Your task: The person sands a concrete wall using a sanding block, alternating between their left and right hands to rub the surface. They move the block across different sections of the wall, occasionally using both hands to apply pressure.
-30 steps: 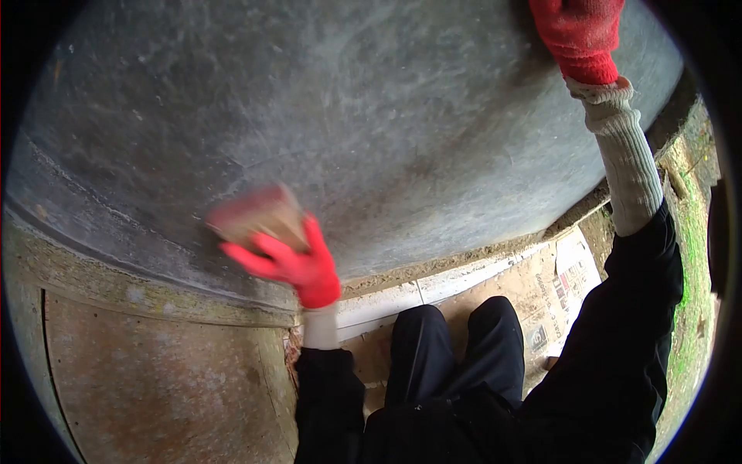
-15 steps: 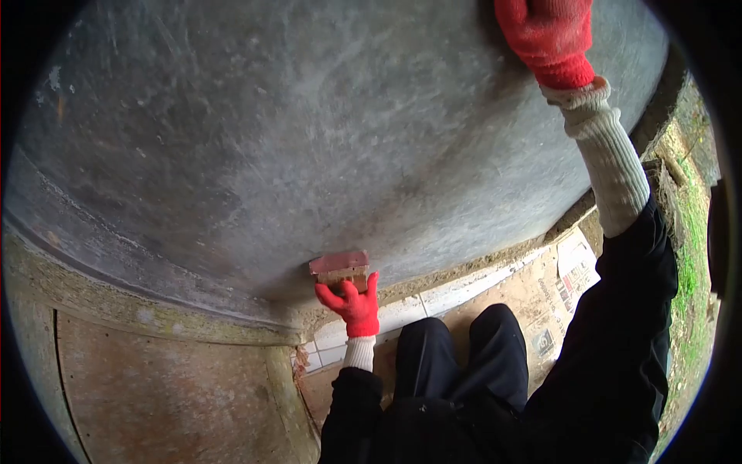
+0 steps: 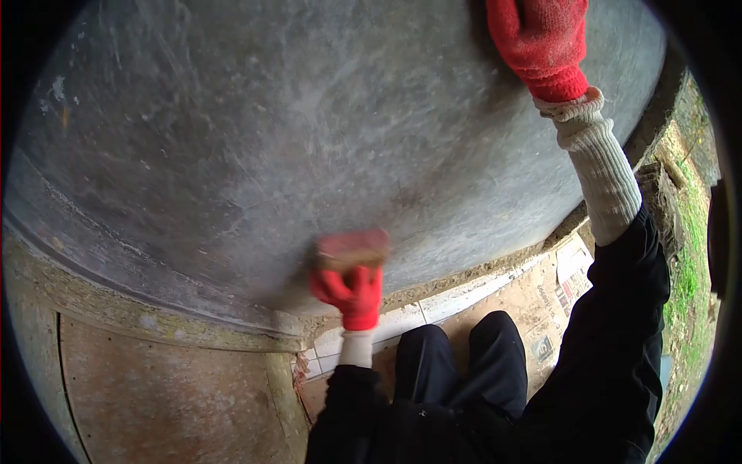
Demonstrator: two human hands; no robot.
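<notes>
In my left hand [image 3: 352, 298], in a red knit glove, is a sanding block [image 3: 354, 247] with a dull red face and a tan wooden body. My fingers grip its near side, and it meets the near part of the grey surface [image 3: 255, 178]; both are smeared by motion. High on the right, my right hand [image 3: 541, 46], also red-gloved, lies against the same surface with the thumb apart. Its fingertips run out of the top of the view. The grey surface is scuffed, with pale streaks and a few light spots.
A worn ledge [image 3: 154, 317] borders the surface on the left, above a brown board [image 3: 170, 394]. Below are white tiles [image 3: 402, 319] and flattened printed cardboard [image 3: 541, 309], near my knees [image 3: 464, 348]. Grass [image 3: 688, 271] shows at far right.
My left hand has moved the sanding block slightly up and to the right across the surface. My right hand appears a little lower and further left in view.
</notes>
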